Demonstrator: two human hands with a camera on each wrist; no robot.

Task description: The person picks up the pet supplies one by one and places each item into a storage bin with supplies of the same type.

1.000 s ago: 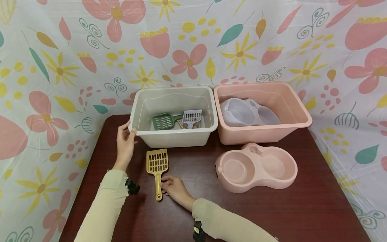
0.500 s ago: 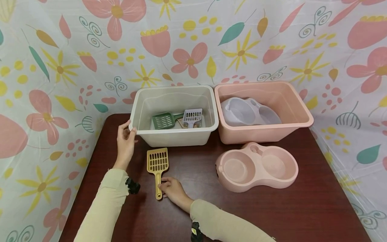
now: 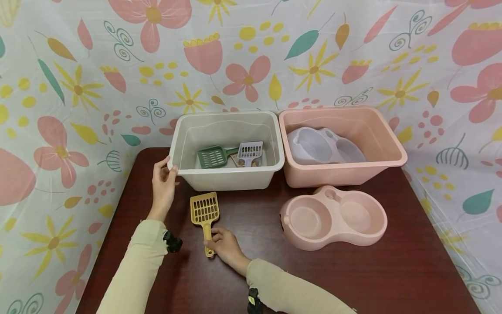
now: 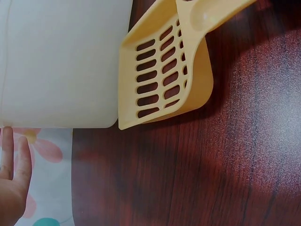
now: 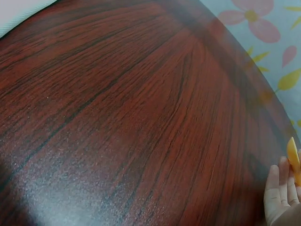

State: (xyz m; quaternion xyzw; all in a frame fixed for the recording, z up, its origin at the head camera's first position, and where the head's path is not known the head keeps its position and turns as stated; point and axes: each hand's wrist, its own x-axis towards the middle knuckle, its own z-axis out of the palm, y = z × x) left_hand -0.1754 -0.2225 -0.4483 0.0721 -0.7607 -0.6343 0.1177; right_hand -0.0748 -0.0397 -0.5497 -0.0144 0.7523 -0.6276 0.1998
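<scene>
My left hand (image 3: 162,187) holds the front left corner of the grey litter box (image 3: 227,179), thumb at the front rim and fingers along the side. With my right hand (image 3: 228,247) I pinch the handle of a yellow litter scoop (image 3: 207,224), whose slotted head points toward the box. In the left wrist view the slotted head of this scoop (image 4: 200,89) lies close against the box wall. The right wrist view shows just part of my right hand (image 5: 282,200) and the handle end. Inside the box lie a green scoop (image 3: 211,164) and a lilac scoop (image 3: 245,160).
A pink litter box (image 3: 321,175) stands right of the grey one, with a pale lilac double bowl (image 3: 313,146) inside. A pink double pet bowl (image 3: 333,218) sits in front of it on the dark red table (image 3: 243,288). A flowered cloth (image 3: 251,35) hangs behind.
My right hand has closed round the yellow scoop's handle, and the handle end has swung slightly to the right. The left hand stays at the grey box's corner.
</scene>
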